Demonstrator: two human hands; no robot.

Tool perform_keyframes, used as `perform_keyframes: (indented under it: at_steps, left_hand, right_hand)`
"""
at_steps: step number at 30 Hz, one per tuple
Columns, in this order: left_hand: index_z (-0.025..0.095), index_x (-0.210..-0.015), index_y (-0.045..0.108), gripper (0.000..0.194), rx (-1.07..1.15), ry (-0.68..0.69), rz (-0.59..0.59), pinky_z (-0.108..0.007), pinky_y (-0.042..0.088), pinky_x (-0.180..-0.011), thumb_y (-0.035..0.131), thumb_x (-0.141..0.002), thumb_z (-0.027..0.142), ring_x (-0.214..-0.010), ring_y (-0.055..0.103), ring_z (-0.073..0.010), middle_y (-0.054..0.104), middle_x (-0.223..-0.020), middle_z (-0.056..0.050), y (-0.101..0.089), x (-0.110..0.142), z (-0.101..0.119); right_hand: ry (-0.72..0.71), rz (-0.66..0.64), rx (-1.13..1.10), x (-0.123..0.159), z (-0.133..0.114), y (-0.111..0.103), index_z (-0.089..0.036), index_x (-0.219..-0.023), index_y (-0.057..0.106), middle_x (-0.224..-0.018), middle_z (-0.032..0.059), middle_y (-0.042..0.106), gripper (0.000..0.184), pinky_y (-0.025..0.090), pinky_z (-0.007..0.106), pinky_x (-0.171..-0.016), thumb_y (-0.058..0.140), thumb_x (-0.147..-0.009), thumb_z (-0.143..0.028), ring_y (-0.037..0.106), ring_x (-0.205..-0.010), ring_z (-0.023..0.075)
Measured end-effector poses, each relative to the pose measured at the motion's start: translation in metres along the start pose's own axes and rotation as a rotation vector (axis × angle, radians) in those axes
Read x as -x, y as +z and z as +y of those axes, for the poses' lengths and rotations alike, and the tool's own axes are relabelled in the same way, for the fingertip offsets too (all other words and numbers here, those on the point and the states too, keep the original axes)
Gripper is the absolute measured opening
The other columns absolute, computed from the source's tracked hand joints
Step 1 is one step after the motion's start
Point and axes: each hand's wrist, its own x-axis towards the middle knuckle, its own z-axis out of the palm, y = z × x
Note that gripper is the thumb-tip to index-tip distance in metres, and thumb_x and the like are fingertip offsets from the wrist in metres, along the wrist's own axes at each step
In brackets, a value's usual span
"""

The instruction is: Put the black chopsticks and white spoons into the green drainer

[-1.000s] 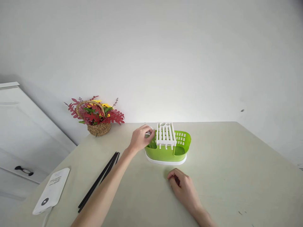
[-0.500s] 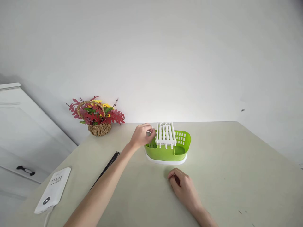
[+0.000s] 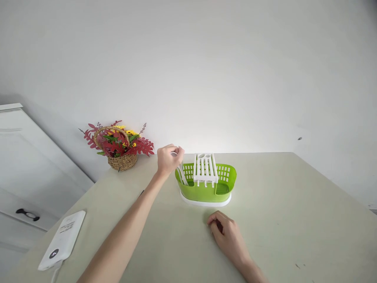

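Observation:
My left hand (image 3: pixel 170 159) pinches white spoons (image 3: pixel 183 175) near their upper ends. Their lower ends reach down into the left compartment of a green basket (image 3: pixel 197 192), which has slotted walls and a white base. Across the basket's middle sits a white slatted rack (image 3: pixel 205 167) with round holes at the back and small hooks along the front. My right hand (image 3: pixel 225 232) rests on the table in front of the basket, fingers curled in, and I see nothing in it. Under my left forearm, thin black sticks (image 3: pixel 141 193) are almost wholly hidden.
On the back left of the table (image 3: pixel 279 220) stands a wicker basket (image 3: pixel 122 162) of red and yellow flowers. A white device (image 3: pixel 62 239) with a cable lies at the left edge, beside a white cabinet (image 3: pixel 35 173). The wall rises behind.
My left hand has risen slightly and moved left, so the spoons' handles now show below it. More of the black sticks is now covered by my forearm. My right hand stays in place.

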Motion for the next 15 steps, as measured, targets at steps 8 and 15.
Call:
perform_keyframes:
  at_steps: [8,15]
  left_hand:
    - [0.02,-0.044,0.056,0.038,0.161,-0.28,0.213,-0.028,0.039,-0.058,0.053,-0.081,0.029,-0.05,0.054,-0.0146,0.052,-0.043,0.001,-0.005,-0.027,-0.009]
    - [0.024,-0.051,0.036,0.034,0.426,-0.52,0.323,-0.025,0.033,-0.049,0.049,-0.081,0.033,-0.045,0.04,-0.0104,0.031,-0.044,0.005,-0.013,-0.045,-0.036]
  right_hand:
    - [0.006,0.003,0.012,0.0,-0.001,-0.001,-0.025,-0.084,0.066,-0.079,-0.0002,0.071,0.023,0.046,0.026,-0.066,0.045,-0.091,-0.021,0.061,-0.068,0.0171]
    - [-0.001,0.003,0.014,0.0,0.0,-0.001,-0.025,-0.083,0.066,-0.078,-0.0002,0.07,0.022,0.045,0.026,-0.063,0.045,-0.091,-0.022,0.06,-0.066,0.0169]
